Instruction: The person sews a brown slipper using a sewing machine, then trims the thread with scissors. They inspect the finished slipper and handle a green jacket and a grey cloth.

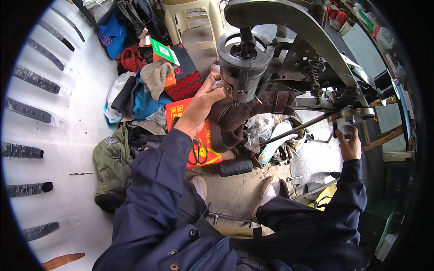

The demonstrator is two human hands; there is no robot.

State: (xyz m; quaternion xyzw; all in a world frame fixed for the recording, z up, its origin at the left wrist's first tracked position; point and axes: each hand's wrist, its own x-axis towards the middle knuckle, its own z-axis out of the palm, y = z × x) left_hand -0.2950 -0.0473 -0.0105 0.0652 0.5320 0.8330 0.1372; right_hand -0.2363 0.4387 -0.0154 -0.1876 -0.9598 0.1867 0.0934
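Left, a smooth white wall carries nine narrow strips (29,109), eight dark and one brown, several sheathed in clear, wrinkled film. Next lie heaped soft fabrics, including one olive-green garment (113,153), then one glossy red-and-yellow package (208,143) bearing one pair of dark-handled scissors (197,152).

Centre, one left hand (201,106) reaches up to the cylindrical grey metal head (246,74) of one sewing machine (280,11); its fingers are bent against the head, though whether they grip a part cannot be told. One fuzzy, dark brown piece (233,122) hangs under and beside the head. Below are one black thread spool (236,167), cylindrical and finely ridged, and two pale shoes (270,192); near them, one blue-and-white insole (273,141), flat and elongated.

Right, one right hand (350,144) grasps one round metal wheel (351,116) from beneath, thumb and fingers curled.
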